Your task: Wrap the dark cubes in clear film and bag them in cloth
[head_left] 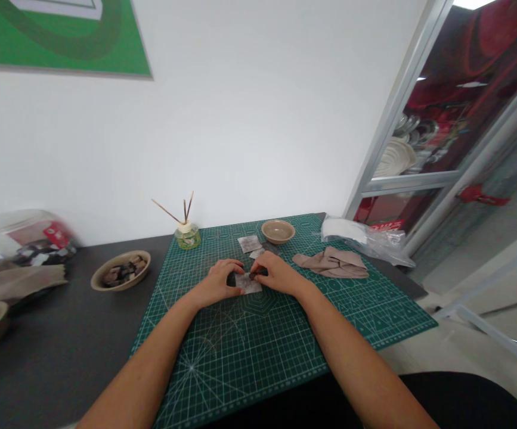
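A small whitish square sheet with grey smudges, like paper or a wipe [250,282], lies on the green cutting mat [222,369]. My left hand [220,281] holds its left side, with the thumb at the near edge and the fingers at the far edge. Over its right part, my right hand [276,275] is closed in a pinch on a small dark piece [253,275], mostly hidden by the fingers. Just beyond the hands lie more smudged sheets [250,243], partly overlapping. A shallow tan bowl [278,232] stands behind them.
Right of my hands lies a crumpled brownish cloth [333,263], with a clear plastic bag [361,235] behind. A reed diffuser [187,233] stands at the mat's back left. Farther left are a bowl of dark chunks [106,287], a clear tub [39,238] and another cloth [21,282].
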Tool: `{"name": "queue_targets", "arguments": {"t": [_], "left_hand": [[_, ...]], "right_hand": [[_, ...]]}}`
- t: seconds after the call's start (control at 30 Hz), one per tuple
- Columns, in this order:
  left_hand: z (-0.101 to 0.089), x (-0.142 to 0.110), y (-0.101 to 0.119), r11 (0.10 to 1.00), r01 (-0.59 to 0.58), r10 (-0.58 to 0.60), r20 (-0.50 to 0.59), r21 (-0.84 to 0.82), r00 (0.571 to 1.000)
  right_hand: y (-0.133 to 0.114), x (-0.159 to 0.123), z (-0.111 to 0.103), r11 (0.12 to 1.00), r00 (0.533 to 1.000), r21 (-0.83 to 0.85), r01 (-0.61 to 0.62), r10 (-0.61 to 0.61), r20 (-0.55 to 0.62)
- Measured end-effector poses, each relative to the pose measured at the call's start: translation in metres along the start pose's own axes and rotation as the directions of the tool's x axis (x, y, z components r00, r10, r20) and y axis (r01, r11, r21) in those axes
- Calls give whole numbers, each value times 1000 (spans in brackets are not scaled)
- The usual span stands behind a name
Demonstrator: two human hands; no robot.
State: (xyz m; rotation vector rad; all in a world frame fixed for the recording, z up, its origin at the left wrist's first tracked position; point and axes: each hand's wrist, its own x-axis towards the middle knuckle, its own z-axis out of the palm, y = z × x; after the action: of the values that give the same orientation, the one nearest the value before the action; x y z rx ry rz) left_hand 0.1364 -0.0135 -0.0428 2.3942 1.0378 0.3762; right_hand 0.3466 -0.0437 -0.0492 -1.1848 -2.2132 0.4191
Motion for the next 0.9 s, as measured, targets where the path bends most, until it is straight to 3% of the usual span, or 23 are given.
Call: {"name": "queue_targets", "arguments": {"t": [0.13, 0.3, 0.9], "left_hand": [[0, -1, -1, 1000, 0, 0, -6, 7, 1000], [1, 0, -2, 1000, 7, -7, -10, 5, 1000], [1, -1, -2, 1000, -18, 18, -19, 1, 1000]], "right_hand": [[2, -2, -5, 1000, 1000, -3, 0, 0, -18], [-2, 4, 4, 997, 997, -19, 81, -81, -6], [-2, 1, -1, 1000, 1000, -19, 21, -21, -11]]}}
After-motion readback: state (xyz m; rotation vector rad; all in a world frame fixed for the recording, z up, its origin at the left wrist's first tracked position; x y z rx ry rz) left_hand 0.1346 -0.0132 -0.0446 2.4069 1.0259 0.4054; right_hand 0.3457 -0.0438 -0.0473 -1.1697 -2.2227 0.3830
